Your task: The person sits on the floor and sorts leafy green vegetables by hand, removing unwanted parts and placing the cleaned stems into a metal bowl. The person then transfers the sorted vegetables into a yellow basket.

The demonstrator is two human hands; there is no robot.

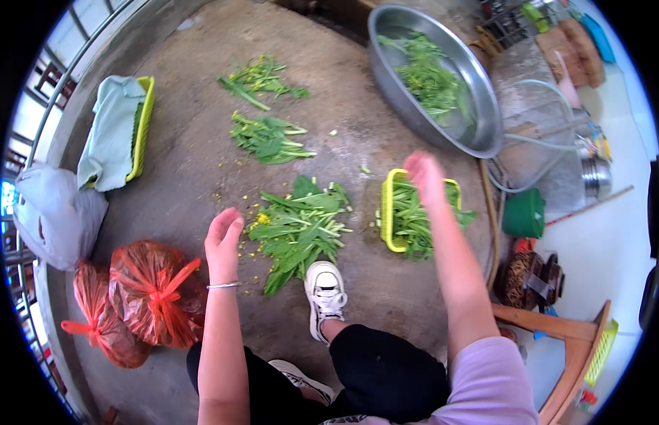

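My left hand (224, 234), a metal bangle at its wrist, is raised with curled fingers and nothing in it, left of a pile of leafy greens (303, 226) with yellow flowers on the concrete floor. Over the rim of a yellow plastic basket (387, 212) of green stems is my right hand (425, 172); it is blurred, and its fingers and any grip cannot be made out. Two smaller bunches of flowering greens (268, 139) lie farther off. A large metal basin (380, 79) at the upper right holds more greens (430, 77).
Red plastic bags (154, 297) and a whitish plastic bag (59, 212) stand at the left, below a cloth-covered yellow basket (145, 127). A hose (486, 212), a green container (524, 212) and a wooden chair (568, 340) are at the right. My shoe (325, 297) touches the pile's edge.
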